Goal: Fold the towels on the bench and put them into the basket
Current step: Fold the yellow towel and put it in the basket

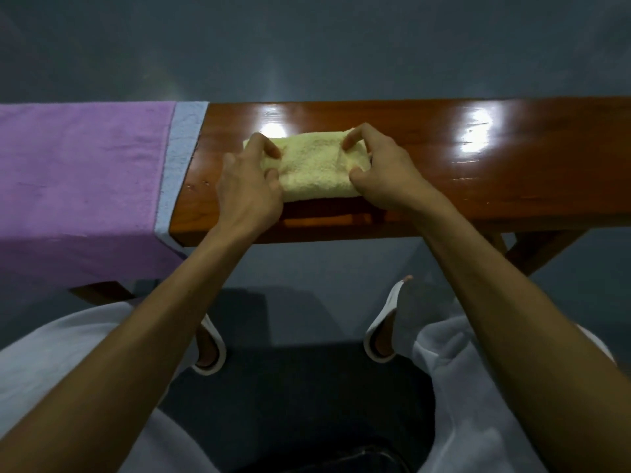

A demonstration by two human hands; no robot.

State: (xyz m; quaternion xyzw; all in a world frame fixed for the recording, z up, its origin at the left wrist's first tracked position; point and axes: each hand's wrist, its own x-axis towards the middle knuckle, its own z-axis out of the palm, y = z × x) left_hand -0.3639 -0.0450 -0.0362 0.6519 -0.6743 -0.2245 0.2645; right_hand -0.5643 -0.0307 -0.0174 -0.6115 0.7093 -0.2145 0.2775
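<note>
Between the fingers of both hands — left hand (251,186), right hand (386,175) — sits the folded yellow towel (314,172), pinched at each end on the bench (478,172).

Three towels, one yellow towel (312,165) folded small, one purple towel (82,172), one pale blue towel (179,158) (mostly hidden under the purple), one wooden table (478,172), two hands, left hand (247,187), right hand (384,169), two white slippers (382,332).

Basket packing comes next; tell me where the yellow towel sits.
The yellow towel lies folded mid-bench, gripped between left hand and right hand, right of the purple towel.
</note>
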